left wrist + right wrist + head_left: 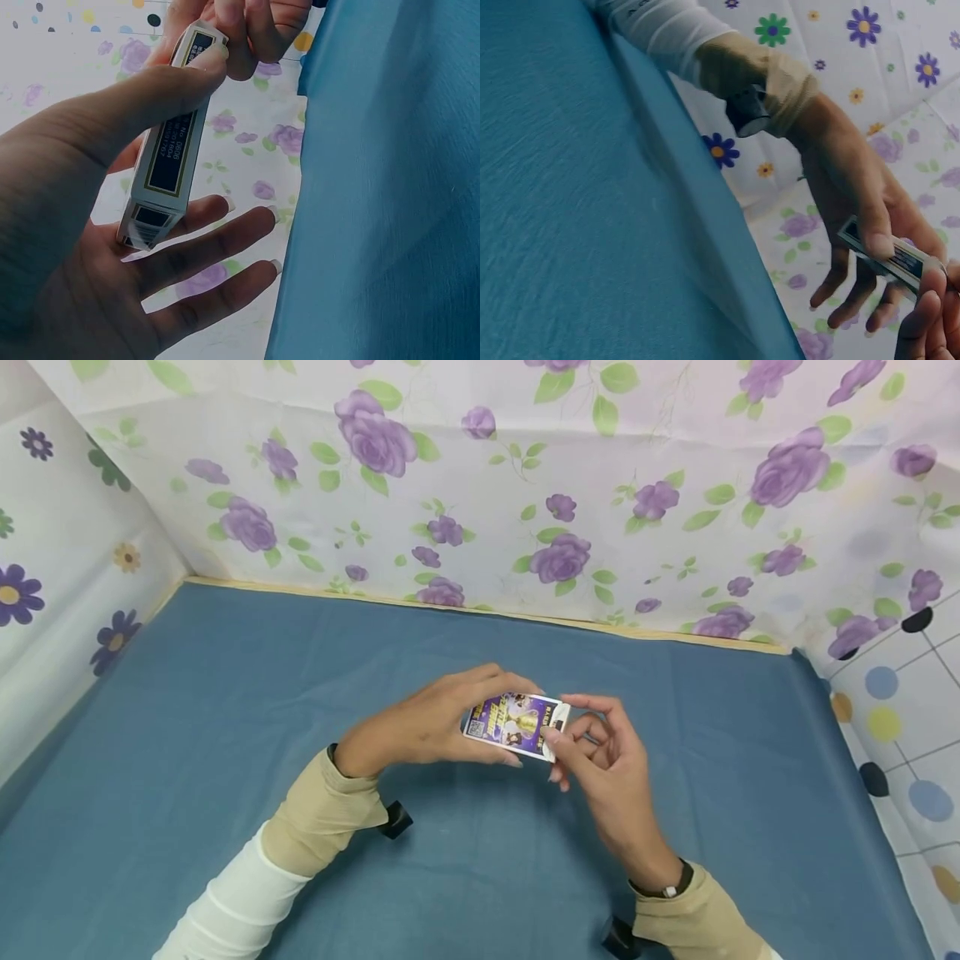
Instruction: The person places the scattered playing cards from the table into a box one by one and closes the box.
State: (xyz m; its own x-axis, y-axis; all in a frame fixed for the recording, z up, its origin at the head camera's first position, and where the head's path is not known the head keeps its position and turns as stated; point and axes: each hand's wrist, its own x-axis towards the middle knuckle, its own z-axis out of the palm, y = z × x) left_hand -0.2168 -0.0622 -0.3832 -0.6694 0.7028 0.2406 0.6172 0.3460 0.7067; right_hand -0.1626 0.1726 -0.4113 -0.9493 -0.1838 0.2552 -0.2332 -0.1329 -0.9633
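Note:
A small flat card box (510, 724), purple with a gold trophy and a QR code on its face, is held up between both hands. My left hand (431, 718) grips it by its long edges, thumb along the near side and fingers along the far side. In the left wrist view, the box's dark printed narrow side (169, 154) shows under the thumb, with the other fingers spread below. At the box's white right end, my right hand (607, 760) pinches with thumb and fingertips. The right wrist view catches only the right fingertips (930, 307) at that end.
A blue cloth (300, 860) covers the table below. Behind it hangs a white curtain with purple flowers (480, 485), and patterned sheets stand at the left and right sides. Both wrists wear tan cuffs (322, 818) with black devices (396, 820) attached.

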